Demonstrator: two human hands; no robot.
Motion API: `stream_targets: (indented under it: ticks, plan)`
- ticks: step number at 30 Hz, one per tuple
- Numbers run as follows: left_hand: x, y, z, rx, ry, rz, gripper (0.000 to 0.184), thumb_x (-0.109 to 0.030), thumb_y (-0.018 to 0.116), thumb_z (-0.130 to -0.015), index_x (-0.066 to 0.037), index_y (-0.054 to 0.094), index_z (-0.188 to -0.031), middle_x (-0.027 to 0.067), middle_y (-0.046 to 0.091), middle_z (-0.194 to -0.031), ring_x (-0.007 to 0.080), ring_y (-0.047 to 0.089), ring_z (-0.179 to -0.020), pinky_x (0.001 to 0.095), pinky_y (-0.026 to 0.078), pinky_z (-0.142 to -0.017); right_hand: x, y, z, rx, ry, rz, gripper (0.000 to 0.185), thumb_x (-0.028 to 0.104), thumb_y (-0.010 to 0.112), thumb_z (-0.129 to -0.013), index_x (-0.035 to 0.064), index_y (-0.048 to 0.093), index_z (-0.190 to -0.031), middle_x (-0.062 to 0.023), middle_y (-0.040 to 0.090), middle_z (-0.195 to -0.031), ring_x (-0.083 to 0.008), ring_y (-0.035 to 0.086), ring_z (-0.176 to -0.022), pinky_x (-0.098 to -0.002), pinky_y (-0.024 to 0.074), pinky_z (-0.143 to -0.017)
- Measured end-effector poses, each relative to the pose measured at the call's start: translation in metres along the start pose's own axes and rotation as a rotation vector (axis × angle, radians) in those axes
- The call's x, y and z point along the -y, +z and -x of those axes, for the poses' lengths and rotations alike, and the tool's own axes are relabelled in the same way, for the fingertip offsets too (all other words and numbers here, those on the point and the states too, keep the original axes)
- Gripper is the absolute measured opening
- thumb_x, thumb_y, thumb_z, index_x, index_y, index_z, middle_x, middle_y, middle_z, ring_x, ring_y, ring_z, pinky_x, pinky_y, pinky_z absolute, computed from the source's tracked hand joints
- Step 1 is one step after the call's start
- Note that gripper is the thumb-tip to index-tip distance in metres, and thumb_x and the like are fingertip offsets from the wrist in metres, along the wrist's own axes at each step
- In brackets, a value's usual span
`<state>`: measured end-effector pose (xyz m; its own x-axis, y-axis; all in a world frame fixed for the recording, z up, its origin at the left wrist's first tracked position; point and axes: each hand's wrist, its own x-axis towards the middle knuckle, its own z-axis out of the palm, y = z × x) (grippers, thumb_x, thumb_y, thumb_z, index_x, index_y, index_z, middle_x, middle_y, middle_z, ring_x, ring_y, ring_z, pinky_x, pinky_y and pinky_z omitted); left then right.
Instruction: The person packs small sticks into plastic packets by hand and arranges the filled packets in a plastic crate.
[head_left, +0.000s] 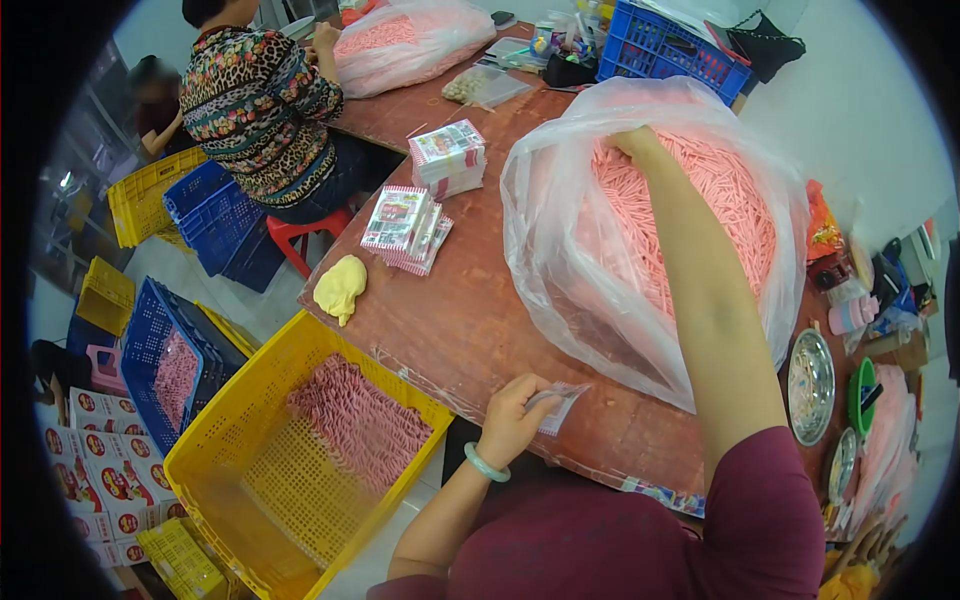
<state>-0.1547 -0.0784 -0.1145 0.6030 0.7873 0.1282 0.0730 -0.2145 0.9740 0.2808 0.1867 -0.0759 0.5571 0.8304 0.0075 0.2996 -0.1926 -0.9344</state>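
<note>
R hand (632,145) partly hidden: fingertips out of sight at far side of pink sticks (720,210) in open clear bag (540,225), so can't tell if spread or pinching. L hand (515,413) pinches small printed pkt (565,408) btwn thumb & fingers, nr table edge; hand covers part of pkt, print unreadable. Co-worker (262,120) cut off at top; pink contents of yellow crate (225,440) hard to make out; frame corners black.

Bag sits on worn reddish-brown table (450,320), R of 2 pkt stacks (448,152); yellow lump (341,287) just beside nearer stack, on table's L edge. Yellow crate below table edge, L. Co-worker sits on red stool (285,238) at far L side, nr another big bag (420,45) w/ pink stuff. Blue crate (650,50) at back of table.
</note>
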Motion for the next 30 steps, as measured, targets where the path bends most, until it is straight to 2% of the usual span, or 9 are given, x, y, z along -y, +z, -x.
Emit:
stream_targets:
  ticks: [4,10,15,16,20,23,26,29,30]
  plan:
    - [0.000,0.002,0.000,-0.017,-0.037,0.064,0.010,-0.008,0.067,-0.083,-0.001,0.062,-0.087,0.0105,0.062,-0.077,0.0226,0.059,-0.066,0.0308,0.046,-0.063,0.016,0.010,0.004,0.013,-0.027,0.110,0.017,0.003,0.066,-0.072,0.0079,0.066,-0.088,-0.0032,0.054,-0.059,-0.0114,0.046,-0.047,-0.0296,0.0309,-0.038]
    - [0.000,0.004,0.004,-0.081,-0.183,0.223,0.013,-0.010,0.063,-0.090,-0.002,0.066,-0.099,0.0051,0.067,-0.081,0.0104,0.061,-0.071,0.0269,0.048,-0.064,0.034,0.008,0.021,0.026,-0.032,0.239,0.015,0.003,0.066,-0.073,0.0088,0.065,-0.087,-0.0026,0.054,-0.060,-0.0109,0.046,-0.047,-0.0293,0.0314,-0.039]
    - [-0.010,-0.004,0.001,-0.065,-0.371,0.709,0.018,-0.010,0.057,-0.096,-0.001,0.064,-0.110,0.0010,0.067,-0.094,0.0071,0.062,-0.081,0.0236,0.050,-0.070,0.047,0.005,0.035,0.054,-0.007,0.247,0.014,0.003,0.066,-0.073,0.0096,0.065,-0.086,-0.0021,0.054,-0.061,-0.0105,0.046,-0.048,-0.0290,0.0318,-0.039]
    - [-0.013,-0.005,-0.001,-0.085,-0.387,0.834,0.019,-0.010,0.055,-0.097,0.000,0.063,-0.112,0.0007,0.067,-0.097,0.0070,0.062,-0.082,0.0229,0.050,-0.071,0.051,0.004,0.039,0.064,0.007,0.228,0.014,0.003,0.066,-0.073,0.0097,0.065,-0.086,-0.0021,0.054,-0.061,-0.0104,0.046,-0.048,-0.0289,0.0319,-0.039]
    - [-0.018,-0.005,-0.005,-0.101,-0.384,0.898,0.018,-0.007,0.056,-0.096,0.000,0.061,-0.112,0.0028,0.067,-0.100,0.0070,0.062,-0.084,0.0229,0.050,-0.076,0.055,-0.009,0.059,0.115,0.122,-0.030,0.013,0.002,0.066,-0.074,0.0103,0.065,-0.085,-0.0017,0.054,-0.062,-0.0101,0.046,-0.048,-0.0287,0.0322,-0.039]
    - [-0.024,-0.002,-0.008,-0.087,-0.373,0.884,0.017,-0.004,0.057,-0.094,-0.001,0.061,-0.111,0.0040,0.067,-0.101,0.0082,0.062,-0.086,0.0242,0.051,-0.078,0.038,-0.031,0.070,0.152,0.222,-0.298,0.008,-0.003,0.066,-0.080,0.0039,0.063,-0.084,-0.0034,0.059,-0.064,-0.0112,0.053,-0.048,-0.0248,0.0416,-0.041]
    - [-0.029,0.003,-0.008,-0.051,-0.360,0.886,0.019,0.001,0.056,-0.093,0.000,0.060,-0.112,0.0059,0.067,-0.102,0.0105,0.063,-0.088,0.0261,0.052,-0.080,0.026,-0.067,0.108,0.293,0.229,-0.408,0.005,-0.001,0.065,-0.082,0.0027,0.064,-0.085,-0.0023,0.060,-0.066,-0.0094,0.055,-0.051,-0.0223,0.0448,-0.045]
    - [-0.045,0.015,-0.012,0.007,-0.318,0.823,0.017,0.000,0.058,-0.092,0.000,0.061,-0.108,0.0040,0.067,-0.098,0.0093,0.062,-0.086,0.0249,0.051,-0.078,0.026,-0.098,0.156,0.278,0.218,-0.445,0.006,0.006,0.069,-0.081,0.0061,0.063,-0.079,0.0011,0.057,-0.069,-0.0074,0.049,-0.056,-0.0230,0.0393,-0.050]
    - [-0.054,0.021,-0.015,0.025,-0.310,0.781,0.014,-0.002,0.060,-0.091,-0.001,0.062,-0.104,0.0025,0.067,-0.094,0.0080,0.061,-0.084,0.0241,0.050,-0.075,0.031,-0.110,0.173,0.355,0.125,-0.447,0.006,0.008,0.070,-0.080,0.0058,0.064,-0.083,0.0013,0.059,-0.071,-0.0070,0.052,-0.060,-0.0223,0.0402,-0.053]
